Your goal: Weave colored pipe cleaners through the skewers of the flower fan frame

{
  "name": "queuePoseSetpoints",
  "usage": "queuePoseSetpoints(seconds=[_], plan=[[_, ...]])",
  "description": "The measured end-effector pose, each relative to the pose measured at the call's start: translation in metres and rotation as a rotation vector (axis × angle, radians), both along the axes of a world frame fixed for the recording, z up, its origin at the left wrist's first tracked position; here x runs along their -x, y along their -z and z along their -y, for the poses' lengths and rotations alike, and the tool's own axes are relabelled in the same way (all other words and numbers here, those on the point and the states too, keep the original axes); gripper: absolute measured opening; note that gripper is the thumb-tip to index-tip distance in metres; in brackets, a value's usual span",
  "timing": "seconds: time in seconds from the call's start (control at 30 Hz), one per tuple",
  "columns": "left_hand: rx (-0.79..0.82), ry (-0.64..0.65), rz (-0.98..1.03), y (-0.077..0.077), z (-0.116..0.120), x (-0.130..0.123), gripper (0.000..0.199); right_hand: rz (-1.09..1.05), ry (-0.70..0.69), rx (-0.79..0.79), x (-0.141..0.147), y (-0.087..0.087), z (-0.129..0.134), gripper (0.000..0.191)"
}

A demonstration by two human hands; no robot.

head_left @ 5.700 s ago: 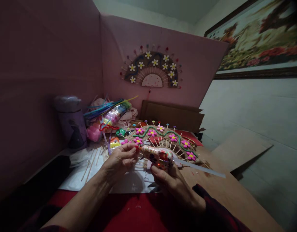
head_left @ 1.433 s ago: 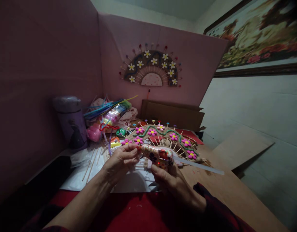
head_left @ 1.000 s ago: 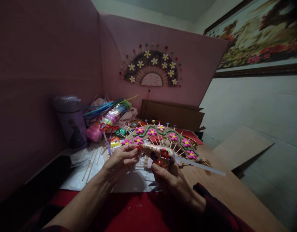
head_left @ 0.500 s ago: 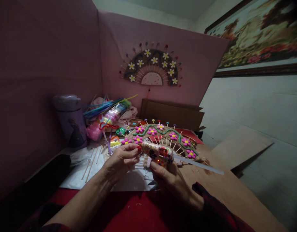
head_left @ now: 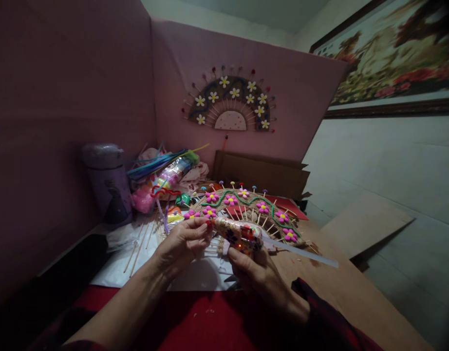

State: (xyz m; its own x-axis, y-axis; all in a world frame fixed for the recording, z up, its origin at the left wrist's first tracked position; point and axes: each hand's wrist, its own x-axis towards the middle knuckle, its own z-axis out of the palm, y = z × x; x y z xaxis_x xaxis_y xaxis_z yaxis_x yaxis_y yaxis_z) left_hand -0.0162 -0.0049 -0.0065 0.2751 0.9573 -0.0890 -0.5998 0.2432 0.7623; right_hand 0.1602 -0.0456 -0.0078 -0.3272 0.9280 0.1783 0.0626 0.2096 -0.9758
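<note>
My right hand (head_left: 255,270) is closed round the handle of a flower-patterned hot glue gun (head_left: 239,231). A small orange light glows on it, and a long translucent glue stick (head_left: 301,251) sticks out of its back end. My left hand (head_left: 188,237) pinches a small red piece (head_left: 209,224) between thumb and fingertips, right at the gun's nozzle; its exact kind is too small to tell. Behind both hands lies a fan-shaped craft (head_left: 235,199) wrapped in twine, with pink clay flowers, a green wavy strip and sticks tipped with coloured bits along its rim.
A purple cup (head_left: 109,195) stands at the left, beside bagged coloured clay (head_left: 169,175) and pipe cleaners (head_left: 151,165). Thin wooden sticks (head_left: 139,248) lie on white paper. Scissors (head_left: 232,279) rest near the front. Cardboard (head_left: 261,170) leans behind; a finished fan (head_left: 230,102) hangs on the pink panel.
The glue gun's nozzle and the red piece have come slightly closer together. Both hands otherwise stay almost in place, and the view has shifted very slightly.
</note>
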Motion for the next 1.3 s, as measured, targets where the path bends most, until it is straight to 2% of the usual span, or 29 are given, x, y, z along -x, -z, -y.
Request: queuePoseSetpoints(seconds=[0.7,0.87,1.03,1.3], plan=[[-0.006,-0.016,0.022,0.0037,-0.0006,0.0011,0.015,-0.014,-0.003,-0.028,0.0011,-0.0013,0.0007,0.021],[-0.009,-0.010,0.031,0.0036,-0.0016,0.0011,0.016,0.050,-0.011,-0.016,-0.0015,0.0003,0.0000,0.023],[0.004,-0.010,0.027,0.0038,-0.0013,0.0017,0.015,-0.013,0.039,-0.023,-0.0016,0.0003,0.0009,0.024],[-0.011,-0.014,0.010,0.0033,-0.0007,0.0013,0.015,-0.040,0.029,-0.019,0.0029,-0.0012,0.0031,0.024]])
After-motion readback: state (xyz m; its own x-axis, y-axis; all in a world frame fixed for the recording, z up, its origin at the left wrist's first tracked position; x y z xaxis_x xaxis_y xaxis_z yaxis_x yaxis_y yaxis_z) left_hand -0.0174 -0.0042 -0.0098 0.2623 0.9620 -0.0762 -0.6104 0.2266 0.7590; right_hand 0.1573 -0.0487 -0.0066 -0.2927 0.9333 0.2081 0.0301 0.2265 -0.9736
